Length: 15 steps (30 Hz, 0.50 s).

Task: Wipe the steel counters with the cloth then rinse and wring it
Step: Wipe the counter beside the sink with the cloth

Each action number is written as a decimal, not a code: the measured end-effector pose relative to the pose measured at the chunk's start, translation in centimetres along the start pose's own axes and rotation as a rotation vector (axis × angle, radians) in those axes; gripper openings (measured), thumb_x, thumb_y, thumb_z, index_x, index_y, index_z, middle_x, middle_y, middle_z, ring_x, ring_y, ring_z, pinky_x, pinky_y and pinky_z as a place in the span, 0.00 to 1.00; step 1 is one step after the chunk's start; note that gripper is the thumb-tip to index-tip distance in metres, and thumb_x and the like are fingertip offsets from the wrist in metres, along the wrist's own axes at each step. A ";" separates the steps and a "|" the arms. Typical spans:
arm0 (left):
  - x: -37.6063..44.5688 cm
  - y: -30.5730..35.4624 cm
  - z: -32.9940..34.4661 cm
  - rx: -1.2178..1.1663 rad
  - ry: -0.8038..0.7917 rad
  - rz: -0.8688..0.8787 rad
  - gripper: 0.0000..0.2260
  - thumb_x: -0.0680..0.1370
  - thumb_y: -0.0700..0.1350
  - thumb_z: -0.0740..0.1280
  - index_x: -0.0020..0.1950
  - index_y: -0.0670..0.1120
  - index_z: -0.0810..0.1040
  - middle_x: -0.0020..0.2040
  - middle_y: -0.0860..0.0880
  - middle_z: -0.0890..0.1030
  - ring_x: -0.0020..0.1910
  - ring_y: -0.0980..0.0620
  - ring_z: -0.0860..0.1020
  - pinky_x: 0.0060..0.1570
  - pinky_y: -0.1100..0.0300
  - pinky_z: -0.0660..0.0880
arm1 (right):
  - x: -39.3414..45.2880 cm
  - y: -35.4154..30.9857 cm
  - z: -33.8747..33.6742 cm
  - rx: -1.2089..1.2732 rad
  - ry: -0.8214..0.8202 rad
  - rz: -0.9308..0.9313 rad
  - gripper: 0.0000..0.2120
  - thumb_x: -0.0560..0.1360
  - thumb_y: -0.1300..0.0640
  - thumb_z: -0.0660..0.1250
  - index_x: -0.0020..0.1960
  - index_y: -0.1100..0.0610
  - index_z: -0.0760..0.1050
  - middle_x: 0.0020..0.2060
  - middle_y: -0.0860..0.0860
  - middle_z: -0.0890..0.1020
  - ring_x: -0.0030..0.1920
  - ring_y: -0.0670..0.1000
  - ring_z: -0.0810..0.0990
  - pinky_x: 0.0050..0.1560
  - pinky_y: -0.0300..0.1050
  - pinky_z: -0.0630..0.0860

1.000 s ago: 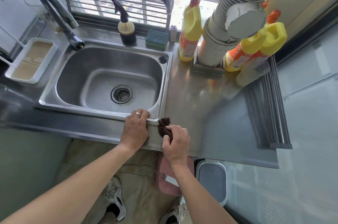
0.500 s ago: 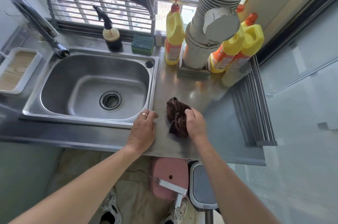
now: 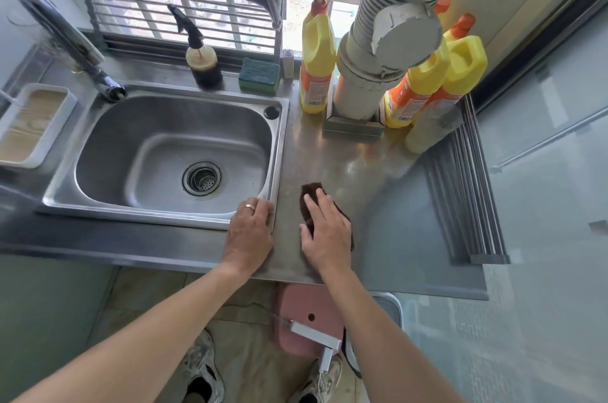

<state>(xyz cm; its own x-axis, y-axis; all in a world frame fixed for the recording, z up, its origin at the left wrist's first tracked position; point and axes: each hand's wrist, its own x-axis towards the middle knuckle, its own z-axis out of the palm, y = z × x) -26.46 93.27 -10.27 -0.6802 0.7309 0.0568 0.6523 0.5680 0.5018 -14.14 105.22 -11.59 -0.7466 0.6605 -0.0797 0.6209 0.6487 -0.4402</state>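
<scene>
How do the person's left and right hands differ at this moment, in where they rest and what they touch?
The left hand rests at the sink's front right corner, fingers reaching its rim; the right hand lies on the counter right of the sink. The left hand touches only steel; the right hand presses the brown cloth flat. The left hand wears a ring; the right shows none. Both lie palm-down with fingers extended.

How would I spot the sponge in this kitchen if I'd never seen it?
Find the steel sink, then look along the ledge behind it, under the window. The sponge sits there between the dark spray bottle and a yellow bottle. It is the only small block there, blue-green on top and yellow-green below.
</scene>
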 end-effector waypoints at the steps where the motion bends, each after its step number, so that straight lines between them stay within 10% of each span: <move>1: 0.0 0.0 0.1 0.002 0.005 0.001 0.13 0.75 0.42 0.52 0.51 0.46 0.75 0.47 0.48 0.76 0.48 0.47 0.73 0.49 0.51 0.76 | -0.4 -0.3 0.3 0.022 0.024 -0.015 0.30 0.75 0.54 0.68 0.76 0.45 0.68 0.79 0.47 0.64 0.79 0.50 0.63 0.70 0.54 0.68; 7: 0.0 1.1 1.3 0.032 0.041 0.006 0.09 0.74 0.37 0.58 0.50 0.45 0.74 0.47 0.47 0.76 0.48 0.44 0.74 0.48 0.49 0.74 | -4.4 -1.0 1.1 0.142 0.075 -0.192 0.22 0.69 0.56 0.65 0.61 0.47 0.81 0.66 0.42 0.79 0.60 0.49 0.78 0.50 0.52 0.78; 15: 0.8 2.6 2.9 0.079 0.016 0.027 0.12 0.72 0.31 0.66 0.51 0.45 0.76 0.50 0.45 0.76 0.52 0.43 0.73 0.53 0.51 0.72 | -4.2 9.2 -5.7 0.099 0.495 0.126 0.24 0.72 0.63 0.66 0.68 0.56 0.76 0.68 0.53 0.78 0.64 0.55 0.77 0.68 0.52 0.73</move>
<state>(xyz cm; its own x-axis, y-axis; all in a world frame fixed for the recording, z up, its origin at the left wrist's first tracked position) -24.33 96.45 -11.41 -0.6665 0.7409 0.0832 0.6946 0.5766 0.4302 -3.93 110.52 -10.20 -0.4504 0.8463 0.2846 0.6548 0.5297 -0.5391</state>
